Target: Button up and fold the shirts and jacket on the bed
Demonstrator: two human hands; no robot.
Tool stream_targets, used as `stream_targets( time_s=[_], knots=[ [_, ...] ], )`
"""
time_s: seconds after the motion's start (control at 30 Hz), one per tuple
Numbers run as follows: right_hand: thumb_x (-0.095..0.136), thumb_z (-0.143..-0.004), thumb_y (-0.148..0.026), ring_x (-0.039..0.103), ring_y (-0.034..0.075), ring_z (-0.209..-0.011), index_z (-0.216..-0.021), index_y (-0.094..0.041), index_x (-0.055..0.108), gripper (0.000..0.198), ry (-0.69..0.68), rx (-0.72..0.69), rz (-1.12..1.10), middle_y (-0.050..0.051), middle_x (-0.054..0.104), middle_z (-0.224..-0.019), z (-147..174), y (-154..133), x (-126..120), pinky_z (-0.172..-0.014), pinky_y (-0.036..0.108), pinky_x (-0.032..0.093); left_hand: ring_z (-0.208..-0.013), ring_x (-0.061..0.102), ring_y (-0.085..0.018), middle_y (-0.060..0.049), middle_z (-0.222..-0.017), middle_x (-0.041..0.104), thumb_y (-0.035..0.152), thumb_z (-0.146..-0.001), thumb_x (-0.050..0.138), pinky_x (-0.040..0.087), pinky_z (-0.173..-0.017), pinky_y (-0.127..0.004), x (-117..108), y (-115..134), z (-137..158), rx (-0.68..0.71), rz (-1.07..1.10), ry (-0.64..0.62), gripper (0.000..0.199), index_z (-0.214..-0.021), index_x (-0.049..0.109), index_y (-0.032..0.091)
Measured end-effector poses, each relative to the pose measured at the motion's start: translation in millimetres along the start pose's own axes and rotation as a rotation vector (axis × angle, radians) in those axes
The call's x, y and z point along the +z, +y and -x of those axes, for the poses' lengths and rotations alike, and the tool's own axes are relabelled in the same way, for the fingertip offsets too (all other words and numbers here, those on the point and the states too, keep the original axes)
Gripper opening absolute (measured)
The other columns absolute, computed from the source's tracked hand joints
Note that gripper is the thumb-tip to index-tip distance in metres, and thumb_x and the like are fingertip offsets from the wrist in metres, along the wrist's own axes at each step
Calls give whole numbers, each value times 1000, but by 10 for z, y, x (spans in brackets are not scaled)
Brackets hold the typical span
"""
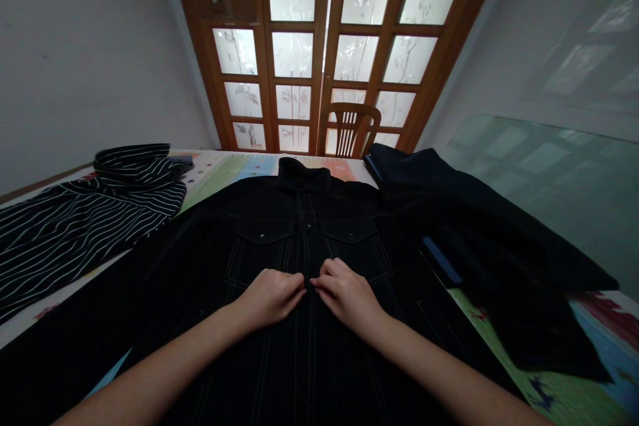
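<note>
A black denim-style jacket [264,259] lies spread face up, its collar away from me and its sleeves out to both sides. Buttoned flap pockets show on the chest. Over the middle of the front placket, my left hand [274,293] pinches the jacket fabric from the left side. Just across a small gap, my right hand [347,293] has its fingers pressed together on the placket's right side. The fingertips of both hands nearly meet below a visible button. Whether a button sits between them is hidden.
A black-and-white striped garment [124,200] lies to the left. Dark folded clothing [449,193] lies on the right, partly under the jacket's sleeve. Beneath is a colourful patterned cover [224,170]. Beyond stand a wooden chair [352,123] and glazed wooden doors [322,46].
</note>
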State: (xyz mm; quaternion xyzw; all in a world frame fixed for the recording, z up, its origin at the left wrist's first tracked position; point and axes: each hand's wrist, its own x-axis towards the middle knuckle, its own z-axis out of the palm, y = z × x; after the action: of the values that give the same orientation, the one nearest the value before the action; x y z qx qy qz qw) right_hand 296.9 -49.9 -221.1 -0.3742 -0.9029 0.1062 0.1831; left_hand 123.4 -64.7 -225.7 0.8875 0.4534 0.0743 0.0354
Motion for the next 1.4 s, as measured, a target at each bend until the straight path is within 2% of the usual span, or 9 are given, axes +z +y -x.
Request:
stream_targets(
  time_s=[0.3,0.5,0.7,0.83,0.9,1.1,1.23,1.4],
  knots=[
    [52,-71,-11,45,12,-73,-64,-19,57,11,16,30,-298,-1,51,-72,-83,111,118,-62,24,38,-48,49,-9,3,-55,53,19,-76,42,29,-43,-18,2,-30,-14,-11,54,4,12,-65,46,17],
    [55,-66,-7,47,12,-72,-63,-18,56,11,-17,66,-463,-2,51,-69,-145,115,105,-67,25,38,-48,50,-10,3,-56,53,19,-76,42,29,-43,-19,-29,-18,-16,12,4,-11,11,-65,45,17],
    [57,-64,-5,47,12,-73,-63,-16,55,10,-41,84,-459,-1,52,-70,-175,114,91,-72,28,36,-52,51,-11,3,-64,53,21,-74,45,31,-43,-20,-59,-8,-13,4,-136,43,5,-71,46,17],
    [56,-64,-6,47,12,-72,-62,-16,53,11,-68,91,-459,-1,51,-70,-183,117,87,-71,27,35,-56,52,-12,1,-73,53,17,-76,41,32,-42,-20,-39,-10,-12,88,-238,69,10,-84,47,18],
    [57,-65,-6,47,12,-71,-61,-16,53,11,-77,98,-456,-1,51,-70,-184,115,80,-71,27,36,-56,52,-11,1,-73,52,16,-77,38,33,-43,-20,-27,-8,-16,114,-228,65,13,-86,46,18],
    [57,-65,-7,47,12,-73,-61,-17,53,11,-80,126,-462,-2,52,-70,-178,110,73,-69,27,36,-59,53,-12,1,-74,51,11,-74,39,39,-48,-21,-87,22,-32,76,-155,2,13,-84,46,16],
    [55,-67,-7,46,12,-71,-63,-17,52,11,-68,151,-431,-2,51,-69,-172,93,85,-66,26,37,-61,53,-13,0,-76,51,11,-73,39,41,-49,-22,-149,20,-29,107,-136,-64,15,-86,46,15],
    [50,-70,-10,43,12,-70,-68,-19,52,10,-66,151,-345,-2,50,-69,-159,53,100,-62,24,36,-62,53,-14,-2,-76,52,11,-75,36,42,-51,-23,-166,14,-11,148,-124,-87,16,-87,46,15]
  ],
)
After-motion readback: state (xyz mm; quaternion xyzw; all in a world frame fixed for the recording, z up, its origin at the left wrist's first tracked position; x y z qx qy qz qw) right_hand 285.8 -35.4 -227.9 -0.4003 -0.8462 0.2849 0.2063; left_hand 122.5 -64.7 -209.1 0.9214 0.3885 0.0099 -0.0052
